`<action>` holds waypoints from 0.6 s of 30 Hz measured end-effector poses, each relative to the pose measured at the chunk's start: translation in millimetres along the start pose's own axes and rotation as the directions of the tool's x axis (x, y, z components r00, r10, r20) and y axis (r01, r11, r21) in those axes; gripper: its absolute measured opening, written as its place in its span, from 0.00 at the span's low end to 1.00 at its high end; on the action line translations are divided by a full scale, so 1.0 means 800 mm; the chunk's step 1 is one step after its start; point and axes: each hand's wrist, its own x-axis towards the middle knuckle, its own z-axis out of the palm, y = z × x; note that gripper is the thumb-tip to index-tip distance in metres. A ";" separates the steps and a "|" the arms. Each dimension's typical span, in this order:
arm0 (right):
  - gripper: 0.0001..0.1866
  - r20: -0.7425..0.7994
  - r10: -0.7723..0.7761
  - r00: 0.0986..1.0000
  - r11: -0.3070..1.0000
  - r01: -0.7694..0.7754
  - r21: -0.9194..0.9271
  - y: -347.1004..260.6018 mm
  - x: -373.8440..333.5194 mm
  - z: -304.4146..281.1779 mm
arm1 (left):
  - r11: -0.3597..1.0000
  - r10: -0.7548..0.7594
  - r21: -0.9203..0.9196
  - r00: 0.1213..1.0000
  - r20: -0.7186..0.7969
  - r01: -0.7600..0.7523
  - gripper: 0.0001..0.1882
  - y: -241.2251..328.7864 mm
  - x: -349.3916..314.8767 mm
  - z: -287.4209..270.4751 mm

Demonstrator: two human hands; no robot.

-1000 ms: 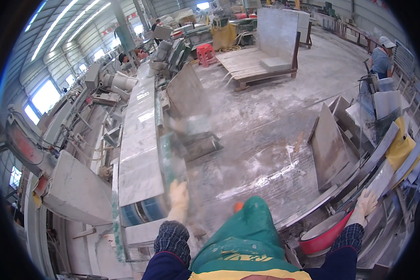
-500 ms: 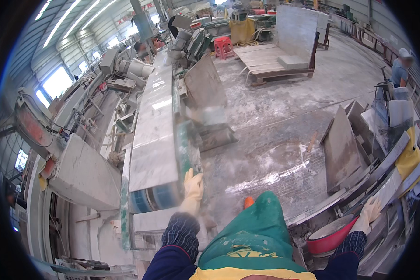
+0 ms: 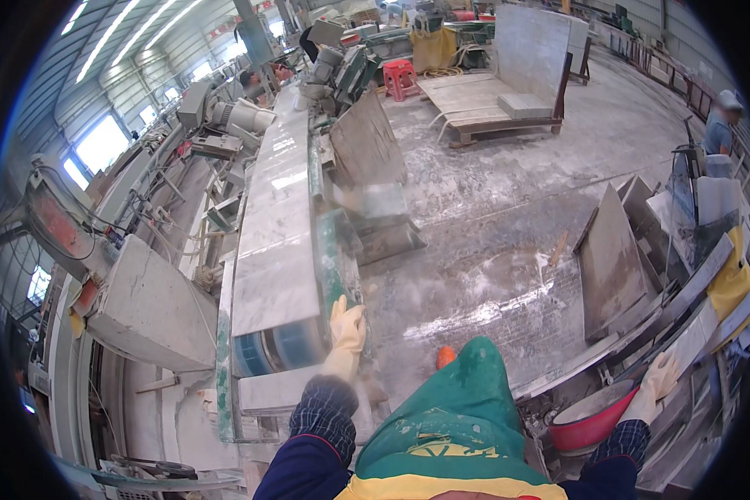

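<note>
Left grip (image 3: 346, 327), gloved, lies flat and open against the near end of the long stone slab (image 3: 277, 242) at twelve o'clock. Right grip (image 3: 660, 379), at three o'clock, rests loosely open on stacked slabs (image 3: 683, 333) above a red basin (image 3: 590, 425).

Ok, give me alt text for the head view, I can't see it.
A person's gloved left hand rests on the end of a long stone slab lying on a conveyor. Their gloved right hand reaches toward stacked slabs beside a red basin.

left hand (image 3: 347, 327) moved up onto stone slab (image 3: 277, 242) edge | right hand (image 3: 660, 379) lowered (toward red basin (image 3: 590, 417))
</note>
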 end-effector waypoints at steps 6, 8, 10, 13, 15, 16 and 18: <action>0.29 0.025 -0.016 1.000 1.000 0.015 0.008 -0.006 -0.013 -0.020 | 1.000 -0.004 0.026 0.999 0.042 0.003 0.15 -0.006 -0.001 0.002; 0.30 0.018 -0.017 1.000 1.000 0.016 0.013 -0.007 -0.016 -0.023 | 1.000 -0.014 0.020 0.999 0.043 0.013 0.15 -0.007 -0.002 0.004; 0.30 0.016 -0.020 1.000 1.000 0.020 0.018 -0.006 -0.019 -0.020 | 0.999 -0.027 0.019 0.999 0.047 0.026 0.15 -0.009 -0.003 0.006; 0.30 0.014 -0.031 0.999 0.999 0.030 0.027 -0.002 -0.019 -0.011 | 0.999 -0.046 0.017 0.997 0.056 0.045 0.16 -0.013 -0.004 0.008; 0.30 -0.017 -0.032 0.999 0.999 0.033 0.018 0.000 -0.020 -0.003 | 0.999 -0.054 0.005 0.997 0.060 0.054 0.16 -0.016 -0.005 0.010; 0.30 -0.015 -0.028 0.999 1.000 0.028 0.008 0.001 -0.020 0.000 | 0.999 -0.054 0.007 0.997 0.060 0.054 0.16 -0.018 -0.006 0.011; 0.30 -0.034 -0.049 0.998 0.998 0.050 0.027 0.003 -0.022 0.002 | 0.998 -0.056 0.011 0.996 0.063 0.055 0.17 -0.019 -0.007 0.012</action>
